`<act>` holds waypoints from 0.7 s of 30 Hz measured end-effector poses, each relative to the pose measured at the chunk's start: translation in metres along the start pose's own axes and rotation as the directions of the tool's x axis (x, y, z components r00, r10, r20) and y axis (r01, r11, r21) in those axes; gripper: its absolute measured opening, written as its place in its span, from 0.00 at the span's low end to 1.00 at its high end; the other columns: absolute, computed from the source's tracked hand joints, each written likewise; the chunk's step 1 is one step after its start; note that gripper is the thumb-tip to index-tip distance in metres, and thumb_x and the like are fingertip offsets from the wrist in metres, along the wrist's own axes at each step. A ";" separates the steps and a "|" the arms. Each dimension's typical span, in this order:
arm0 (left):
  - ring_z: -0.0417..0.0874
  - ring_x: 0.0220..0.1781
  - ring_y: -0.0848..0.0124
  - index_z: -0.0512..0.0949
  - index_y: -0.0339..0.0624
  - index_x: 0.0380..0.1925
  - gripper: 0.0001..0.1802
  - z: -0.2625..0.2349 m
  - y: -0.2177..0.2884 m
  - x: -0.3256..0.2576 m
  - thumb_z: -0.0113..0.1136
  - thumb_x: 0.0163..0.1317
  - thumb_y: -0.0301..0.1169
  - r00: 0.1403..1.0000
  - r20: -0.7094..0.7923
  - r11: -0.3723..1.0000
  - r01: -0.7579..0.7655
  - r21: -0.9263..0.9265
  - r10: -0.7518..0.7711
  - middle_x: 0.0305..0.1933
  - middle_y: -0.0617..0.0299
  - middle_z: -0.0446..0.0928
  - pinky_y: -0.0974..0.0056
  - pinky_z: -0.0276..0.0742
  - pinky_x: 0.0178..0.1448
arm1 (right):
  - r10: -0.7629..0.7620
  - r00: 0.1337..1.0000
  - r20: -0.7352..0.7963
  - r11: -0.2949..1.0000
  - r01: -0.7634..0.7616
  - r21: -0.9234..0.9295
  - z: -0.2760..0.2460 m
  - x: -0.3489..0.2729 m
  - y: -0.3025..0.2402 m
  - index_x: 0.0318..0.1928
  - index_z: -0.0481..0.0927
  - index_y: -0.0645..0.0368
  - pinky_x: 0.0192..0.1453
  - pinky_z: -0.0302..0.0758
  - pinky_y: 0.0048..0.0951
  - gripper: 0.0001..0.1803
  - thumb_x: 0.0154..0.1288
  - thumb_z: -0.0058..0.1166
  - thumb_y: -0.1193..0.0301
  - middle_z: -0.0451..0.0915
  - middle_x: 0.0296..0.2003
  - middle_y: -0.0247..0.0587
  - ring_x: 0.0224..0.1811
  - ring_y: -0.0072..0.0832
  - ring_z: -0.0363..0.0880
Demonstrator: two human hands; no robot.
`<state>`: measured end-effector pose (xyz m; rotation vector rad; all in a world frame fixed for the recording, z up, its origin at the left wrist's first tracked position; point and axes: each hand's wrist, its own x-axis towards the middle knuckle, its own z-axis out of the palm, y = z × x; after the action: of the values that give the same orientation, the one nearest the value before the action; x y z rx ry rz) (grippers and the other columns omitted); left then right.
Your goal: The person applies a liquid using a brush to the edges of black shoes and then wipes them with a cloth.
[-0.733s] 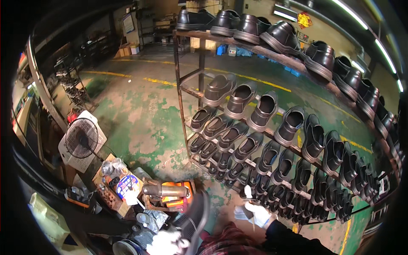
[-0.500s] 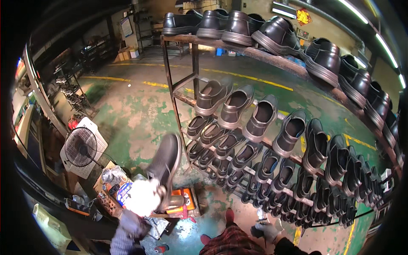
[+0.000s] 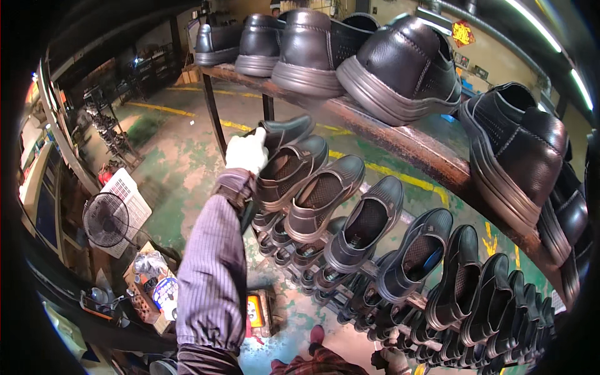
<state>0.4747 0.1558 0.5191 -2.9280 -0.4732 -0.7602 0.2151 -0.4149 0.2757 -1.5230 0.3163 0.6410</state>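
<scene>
My left hand [image 3: 247, 153], in a white glove, grips the heel of a black slip-on shoe [image 3: 290, 129] at the left end of the rack's second tier. The sleeved left arm stretches up and forward, away from me. Right beside that shoe sits another black shoe [image 3: 292, 169], followed by more in a row toward the right. Low in the picture, next to the lower tiers, my right hand [image 3: 395, 360] is gloved and closed around something small and dark. What that is, I cannot make out.
A rusty metal rack [image 3: 431, 153] carries black shoes on several tiers, its top row near my head. To the left stand a black fan [image 3: 106, 219], a cluttered box [image 3: 150, 290] and an orange case [image 3: 255, 311]. Yellow lines [image 3: 162, 109] mark the worn green floor.
My left hand has carried the shoe from low on the left up to the left end of the second tier. The view has moved closer to the rack. My right hand stays low.
</scene>
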 end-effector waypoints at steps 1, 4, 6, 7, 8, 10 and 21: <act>0.83 0.45 0.48 0.75 0.41 0.45 0.17 -0.012 0.004 -0.002 0.54 0.60 0.38 0.997 0.070 0.976 0.052 -0.211 -0.038 0.41 0.46 0.82 0.51 0.75 0.53 | 0.004 1.000 0.008 0.999 -0.004 0.050 -0.002 -0.002 -0.005 0.20 0.64 0.55 0.26 0.56 0.28 0.17 0.67 0.48 0.66 0.64 0.17 0.32 0.19 0.24 0.60; 0.80 0.55 0.51 0.74 0.39 0.56 0.27 -0.027 0.019 -0.019 0.58 0.60 0.44 0.969 -0.005 0.854 0.214 -0.475 -0.245 0.51 0.46 0.80 0.53 0.74 0.59 | -0.023 0.999 0.031 0.991 0.019 0.132 -0.023 0.016 0.026 0.19 0.65 0.54 0.24 0.56 0.27 0.18 0.67 0.49 0.67 0.63 0.16 0.30 0.18 0.22 0.60; 0.80 0.56 0.53 0.74 0.30 0.55 0.32 -0.043 0.027 -0.042 0.61 0.58 0.46 0.921 0.056 0.737 0.343 -0.583 -0.385 0.51 0.43 0.80 0.58 0.74 0.60 | 0.140 0.977 0.163 0.957 -0.176 0.230 -0.039 0.028 0.040 0.37 0.76 0.67 0.36 0.77 0.33 0.13 0.67 0.55 0.66 0.79 0.28 0.42 0.29 0.33 0.79; 0.81 0.57 0.54 0.74 0.27 0.54 0.34 -0.053 0.031 -0.054 0.63 0.57 0.46 0.892 0.150 0.668 0.423 -0.612 -0.427 0.50 0.41 0.80 0.59 0.74 0.60 | 0.195 0.979 0.050 0.974 -0.199 0.105 -0.013 0.018 0.008 0.33 0.74 0.65 0.33 0.74 0.31 0.12 0.67 0.54 0.67 0.76 0.26 0.40 0.27 0.30 0.76; 0.81 0.53 0.56 0.73 0.25 0.54 0.37 -0.030 0.023 -0.060 0.65 0.54 0.48 0.828 0.358 0.503 0.551 -0.666 -0.432 0.51 0.43 0.80 0.61 0.74 0.59 | 0.185 0.978 0.093 0.971 -0.197 0.135 -0.011 0.022 0.016 0.33 0.74 0.64 0.33 0.73 0.30 0.12 0.67 0.54 0.67 0.76 0.26 0.39 0.27 0.29 0.76; 0.83 0.44 0.62 0.74 0.45 0.54 0.24 0.005 0.014 -0.073 0.62 0.58 0.41 0.773 0.634 -0.212 0.614 -0.761 -0.037 0.46 0.57 0.81 0.53 0.81 0.47 | 0.151 0.980 0.132 0.981 -0.165 0.105 -0.001 0.029 0.020 0.32 0.74 0.63 0.31 0.72 0.29 0.11 0.67 0.53 0.68 0.75 0.25 0.37 0.26 0.27 0.75; 0.84 0.43 0.66 0.64 0.47 0.66 0.32 -0.086 0.007 -0.243 0.53 0.59 0.38 0.793 0.608 -0.548 0.524 -0.653 0.033 0.53 0.58 0.78 0.58 0.84 0.38 | 0.082 0.995 0.059 0.996 -0.079 -0.048 0.063 -0.030 0.014 0.41 0.81 0.66 0.38 0.77 0.27 0.11 0.66 0.56 0.68 0.84 0.33 0.40 0.31 0.26 0.81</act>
<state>0.2358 0.0687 0.4763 -4.9765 -1.4252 -0.9920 0.1705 -0.3594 0.2850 -1.5369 0.3199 0.7606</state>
